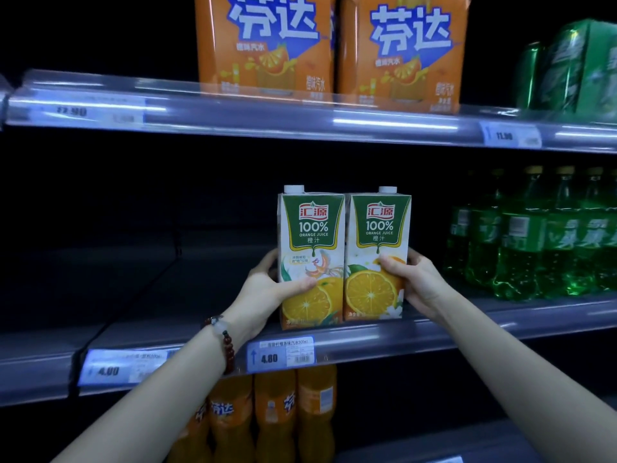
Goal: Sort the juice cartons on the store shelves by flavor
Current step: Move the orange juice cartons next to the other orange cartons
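Two orange juice cartons stand upright, side by side and touching, at the front of the middle shelf [467, 324]. My left hand [267, 289] grips the left carton [310, 248] from its left side, thumb across the front over the orange picture. My right hand [417, 279] grips the right carton [379, 245] from its right side, thumb on the front. Both cartons are white and green with white screw caps, and their bottoms sit at the shelf's front lip.
Green soda bottles [534, 235] crowd the same shelf to the right. Dark shelf space lies to the left of the cartons. Orange soda packs [330, 45] and green can packs [574, 68] stand on the shelf above; orange soda bottles [273, 416] stand below.
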Available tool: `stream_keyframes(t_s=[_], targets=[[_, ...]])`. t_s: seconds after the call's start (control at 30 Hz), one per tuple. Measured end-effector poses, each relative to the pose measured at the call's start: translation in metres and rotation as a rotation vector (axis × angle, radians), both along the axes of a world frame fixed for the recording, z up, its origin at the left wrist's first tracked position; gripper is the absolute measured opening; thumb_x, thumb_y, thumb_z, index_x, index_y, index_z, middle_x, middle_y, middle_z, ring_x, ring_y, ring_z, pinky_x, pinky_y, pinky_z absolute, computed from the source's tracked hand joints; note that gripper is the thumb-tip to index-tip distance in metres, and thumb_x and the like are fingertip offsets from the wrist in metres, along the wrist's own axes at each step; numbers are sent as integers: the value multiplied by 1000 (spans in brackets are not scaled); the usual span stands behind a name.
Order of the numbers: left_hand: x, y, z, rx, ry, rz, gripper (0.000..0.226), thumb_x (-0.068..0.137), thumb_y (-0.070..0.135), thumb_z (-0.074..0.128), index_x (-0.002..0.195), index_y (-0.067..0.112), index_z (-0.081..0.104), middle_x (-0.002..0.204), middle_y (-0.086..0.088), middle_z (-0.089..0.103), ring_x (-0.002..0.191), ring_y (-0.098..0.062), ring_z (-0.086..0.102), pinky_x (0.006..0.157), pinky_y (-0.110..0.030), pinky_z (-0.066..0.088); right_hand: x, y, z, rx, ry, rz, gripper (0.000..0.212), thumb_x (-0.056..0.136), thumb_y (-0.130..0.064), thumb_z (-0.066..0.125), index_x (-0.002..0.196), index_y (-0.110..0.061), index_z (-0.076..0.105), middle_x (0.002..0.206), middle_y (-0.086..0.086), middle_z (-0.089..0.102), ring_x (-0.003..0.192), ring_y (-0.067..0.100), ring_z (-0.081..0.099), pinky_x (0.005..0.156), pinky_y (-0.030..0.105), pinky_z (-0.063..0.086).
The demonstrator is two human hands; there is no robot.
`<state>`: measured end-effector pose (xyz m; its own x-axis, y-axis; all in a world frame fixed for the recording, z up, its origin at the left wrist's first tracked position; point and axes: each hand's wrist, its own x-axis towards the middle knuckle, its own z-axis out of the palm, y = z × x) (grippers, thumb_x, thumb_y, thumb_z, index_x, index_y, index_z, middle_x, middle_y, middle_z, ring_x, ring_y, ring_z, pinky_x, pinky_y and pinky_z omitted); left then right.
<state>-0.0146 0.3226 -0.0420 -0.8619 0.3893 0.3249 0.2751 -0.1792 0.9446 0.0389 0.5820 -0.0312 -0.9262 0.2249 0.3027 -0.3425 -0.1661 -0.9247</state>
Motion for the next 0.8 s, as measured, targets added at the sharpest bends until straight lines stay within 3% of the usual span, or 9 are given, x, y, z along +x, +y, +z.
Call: stream_keyframes(t_s=[0.2, 0.27, 0.4, 0.47, 0.53, 0.6, 0.67, 0.73, 0.8], targets=[[11, -2, 5, -227, 103, 159, 65, 63, 36, 87, 121, 27, 59, 101, 7, 76, 87, -10, 73, 70, -28, 61, 5, -5, -4, 88, -16, -88, 55, 58, -27, 82, 108, -15, 62, 95, 6, 77, 81, 19, 76, 61, 28, 59], [17, -3, 7, -331, 156, 236, 52, 72, 41, 82, 117, 28, 59, 97, 11, 73, 80, 0, 70, 60, -16, 57, 10, -9, -5, 149, -23, -147, 56, 61, -34, 81, 111, -16, 61, 104, 7, 74, 87, 21, 75, 65, 31, 60], [30, -6, 9, -457, 251, 303, 49, 81, 46, 72, 121, 25, 54, 96, 14, 65, 75, 7, 60, 50, -5, 45, 27, -26, -6, 465, -87, -355, 46, 84, -49, 66, 119, -20, 56, 113, 3, 67, 100, 22, 66, 87, 43, 57], [36, -8, 10, -486, 301, 344, 47, 84, 41, 70, 124, 21, 54, 99, 11, 63, 73, 7, 56, 49, -4, 43, 36, -36, -4, 601, -125, -515, 46, 90, -52, 58, 119, -18, 54, 113, 4, 63, 101, 23, 61, 90, 41, 53], [42, -13, 11, -485, 333, 384, 46, 86, 30, 71, 127, 15, 56, 107, 2, 67, 83, -3, 61, 61, -6, 46, 44, -48, -3, 667, -166, -619, 50, 92, -51, 55, 124, -12, 52, 116, 11, 61, 103, 28, 57, 89, 39, 49], [47, -21, 13, -483, 354, 410, 39, 88, 17, 68, 125, 11, 60, 111, -4, 70, 95, -13, 66, 73, -18, 51, 51, -60, -3, 714, -211, -693, 53, 93, -45, 57, 129, -8, 50, 121, 16, 60, 111, 34, 56, 87, 37, 46], [52, -33, 13, -501, 371, 423, 27, 87, 7, 62, 114, 11, 67, 98, -4, 74, 90, -14, 67, 70, -15, 47, 57, -72, -4, 745, -266, -761, 52, 92, -36, 62, 132, -6, 48, 123, 19, 61, 113, 37, 56, 85, 36, 45], [56, -48, 14, -527, 387, 408, 21, 86, 4, 60, 100, 13, 72, 80, 3, 70, 74, -6, 64, 57, -4, 41, 65, -86, -6, 759, -322, -828, 47, 91, -27, 64, 128, -3, 49, 120, 21, 62, 111, 38, 57, 81, 34, 43], [63, -65, 13, -557, 385, 367, 17, 86, 6, 61, 94, 15, 73, 75, 6, 67, 67, -2, 60, 53, -4, 40, 72, -104, -11, 765, -363, -870, 36, 90, -22, 63, 119, -1, 56, 114, 20, 65, 108, 38, 59, 76, 31, 40]])
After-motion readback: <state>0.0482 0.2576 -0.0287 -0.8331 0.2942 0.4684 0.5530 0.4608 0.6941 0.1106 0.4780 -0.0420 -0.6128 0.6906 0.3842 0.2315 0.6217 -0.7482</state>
